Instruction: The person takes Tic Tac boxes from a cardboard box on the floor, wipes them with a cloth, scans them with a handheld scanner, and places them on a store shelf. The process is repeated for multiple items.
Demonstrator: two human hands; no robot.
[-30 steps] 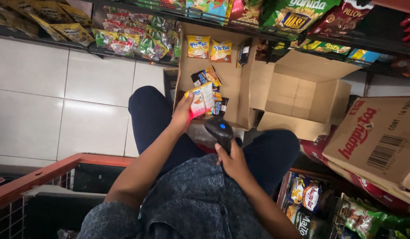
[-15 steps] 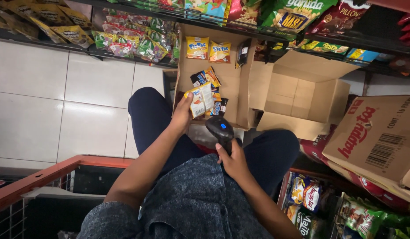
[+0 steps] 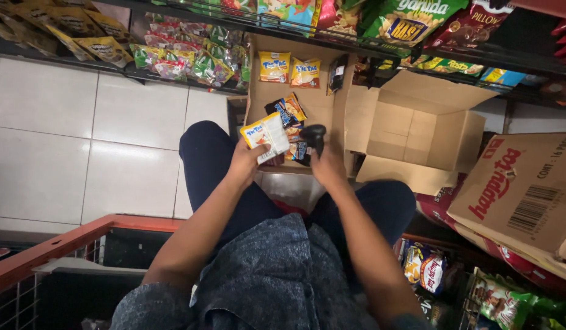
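My left hand [image 3: 246, 164] holds a small yellow-and-white snack packet [image 3: 268, 135] above my knee. My right hand [image 3: 327, 166] grips a black handheld scanner [image 3: 314, 138], its head close beside the packet. Both hands hover over the front edge of an open cardboard box [image 3: 316, 104] that holds several snack packets, yellow ones at the back [image 3: 290, 68] and dark ones in the middle [image 3: 287, 110]. I am crouched, with my dark-trousered knees on either side of the box.
A second open cardboard box [image 3: 417, 131] stands to the right. A printed carton [image 3: 521, 195] lies at far right. Shelves of snack bags [image 3: 173, 58] run along the top. A red basket rim [image 3: 57, 250] sits at lower left. White tiled floor [image 3: 63, 146] lies to the left.
My right hand has lifted the scanner up and forward to the packet. My left hand has turned the packet toward the scanner. The view tilted slightly down.
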